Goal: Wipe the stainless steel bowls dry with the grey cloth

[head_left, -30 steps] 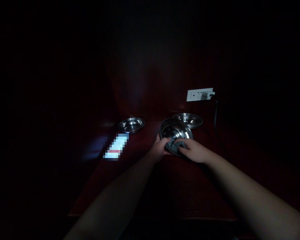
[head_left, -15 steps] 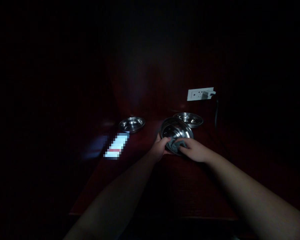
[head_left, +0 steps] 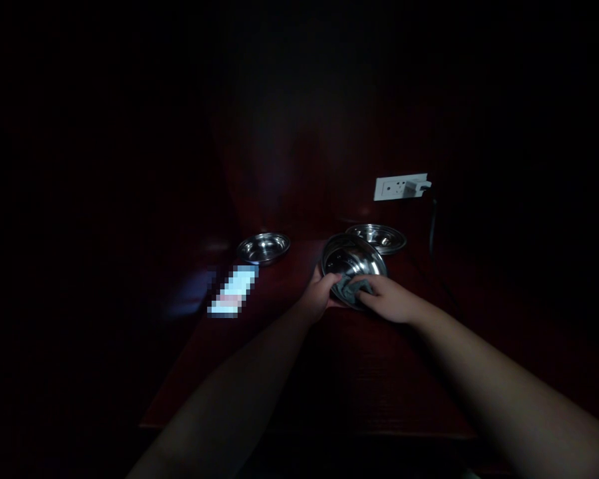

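Observation:
A shiny steel bowl point(head_left: 357, 256) is tilted with its inside towards me, above the dark red table. My left hand point(head_left: 319, 296) grips its near left rim, the thumb over the edge and the other fingers underneath. Between the fingers of my right hand point(head_left: 387, 299) is a grey-green cloth point(head_left: 352, 290), pressed against the near inner side of the bowl. The right fingertips are partly hidden in the cloth's folds.
A shallow steel dish point(head_left: 263, 248) stands at the back left, and steel plates point(head_left: 379, 238) lie behind the bowl. A blurred bright screen point(head_left: 233, 291) rests near the table's left edge. On the back wall a socket panel point(head_left: 397, 187) holds a plug with a hanging cable point(head_left: 432, 229).
Almost nothing differs. Both hands keep their hold on the bowl and the cloth, with at most a slight shift of the view.

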Demonstrator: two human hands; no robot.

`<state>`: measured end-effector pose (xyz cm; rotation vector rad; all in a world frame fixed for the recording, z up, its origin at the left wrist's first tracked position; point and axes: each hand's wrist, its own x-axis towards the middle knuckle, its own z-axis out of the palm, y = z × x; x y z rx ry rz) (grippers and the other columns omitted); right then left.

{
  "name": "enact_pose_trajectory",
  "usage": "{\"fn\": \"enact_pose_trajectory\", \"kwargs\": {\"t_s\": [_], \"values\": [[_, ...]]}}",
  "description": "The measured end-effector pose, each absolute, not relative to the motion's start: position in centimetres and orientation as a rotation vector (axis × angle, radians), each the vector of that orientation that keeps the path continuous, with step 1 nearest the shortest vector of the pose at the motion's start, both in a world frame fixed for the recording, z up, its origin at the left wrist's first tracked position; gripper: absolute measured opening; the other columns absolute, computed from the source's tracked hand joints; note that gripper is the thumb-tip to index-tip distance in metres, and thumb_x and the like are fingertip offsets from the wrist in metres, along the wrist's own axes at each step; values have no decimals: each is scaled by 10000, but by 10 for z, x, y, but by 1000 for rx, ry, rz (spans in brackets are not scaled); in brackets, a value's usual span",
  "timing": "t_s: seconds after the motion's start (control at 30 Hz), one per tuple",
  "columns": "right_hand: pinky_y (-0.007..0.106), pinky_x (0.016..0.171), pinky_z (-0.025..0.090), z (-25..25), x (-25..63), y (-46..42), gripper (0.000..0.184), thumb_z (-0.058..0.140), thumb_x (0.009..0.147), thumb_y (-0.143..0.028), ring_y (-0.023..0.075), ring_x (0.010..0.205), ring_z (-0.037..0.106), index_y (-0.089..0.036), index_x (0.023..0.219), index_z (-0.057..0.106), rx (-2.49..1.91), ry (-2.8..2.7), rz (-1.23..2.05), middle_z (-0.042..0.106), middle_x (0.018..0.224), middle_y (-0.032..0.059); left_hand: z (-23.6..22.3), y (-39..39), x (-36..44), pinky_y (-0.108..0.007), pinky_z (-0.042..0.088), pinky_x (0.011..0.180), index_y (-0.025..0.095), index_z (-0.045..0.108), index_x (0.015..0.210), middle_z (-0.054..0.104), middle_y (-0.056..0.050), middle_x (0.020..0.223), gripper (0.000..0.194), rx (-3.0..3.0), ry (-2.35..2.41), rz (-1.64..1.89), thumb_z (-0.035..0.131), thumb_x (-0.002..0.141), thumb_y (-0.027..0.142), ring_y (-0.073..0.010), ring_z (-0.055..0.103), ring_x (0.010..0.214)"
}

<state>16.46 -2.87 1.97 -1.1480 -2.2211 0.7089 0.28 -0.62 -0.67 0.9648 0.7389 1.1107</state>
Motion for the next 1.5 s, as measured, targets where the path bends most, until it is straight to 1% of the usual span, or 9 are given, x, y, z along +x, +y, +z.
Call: {"fn": "enact_pose_trajectory", "kwargs": {"t_s": [0.13, 0.47, 0.67, 0.83, 1.03, 1.17, 1.5], "values": [[299, 735, 453, 20, 164, -29, 183, 447, 791, -180, 170, 761, 588, -157, 860, 615, -1137, -2226, 705, 654, 848, 46, -7, -6, 3, -508, 534, 619, 287, 420, 1159, 546, -78, 1072, 504, 974, 735, 1113, 579, 683, 240, -226, 601, 828], [293, 732, 447, 19, 165, -27, 185, 437, 794, -178, 166, 745, 576, -154, 877, 600, -1137, -2237, 726, 639, 828, 41, -9, -5, 3, -498, 535, 612, 304, 403, 1193, 545, -72, 1069, 537, 978, 735, 1108, 574, 688, 242, -227, 600, 840], [293, 741, 447, 19, 164, -28, 188, 437, 795, -191, 168, 755, 581, -155, 874, 603, -1160, -2226, 725, 646, 839, 45, -8, -4, 3, -504, 536, 621, 295, 414, 1176, 544, -73, 1073, 531, 953, 731, 1111, 592, 678, 244, -221, 603, 833], [289, 722, 447, 20, 165, -28, 191, 443, 787, -206, 174, 748, 586, -148, 859, 611, -1227, -2233, 685, 653, 829, 56, -9, -4, 3, -502, 537, 609, 284, 411, 1166, 546, -72, 1061, 514, 977, 741, 1107, 581, 682, 249, -212, 604, 796], [280, 689, 442, 21, 165, -28, 192, 448, 771, -203, 173, 714, 590, -152, 848, 616, -1365, -2247, 611, 664, 810, 61, -9, -4, 2, -508, 537, 621, 290, 411, 1173, 533, -78, 1094, 521, 966, 729, 1107, 584, 684, 244, -215, 603, 816], [270, 675, 438, 21, 165, -28, 182, 454, 757, -194, 170, 709, 591, -152, 837, 612, -1412, -2248, 560, 664, 806, 61, -9, -4, 2, -511, 535, 619, 289, 414, 1166, 536, -75, 1081, 511, 975, 723, 1104, 580, 686, 239, -223, 599, 830], [268, 702, 446, 19, 167, -27, 182, 442, 764, -191, 165, 731, 594, -157, 845, 601, -1360, -2252, 597, 662, 823, 57, -9, -5, 3, -502, 535, 634, 285, 417, 1158, 542, -70, 1070, 509, 964, 705, 1102, 595, 683, 244, -212, 596, 827]]}}
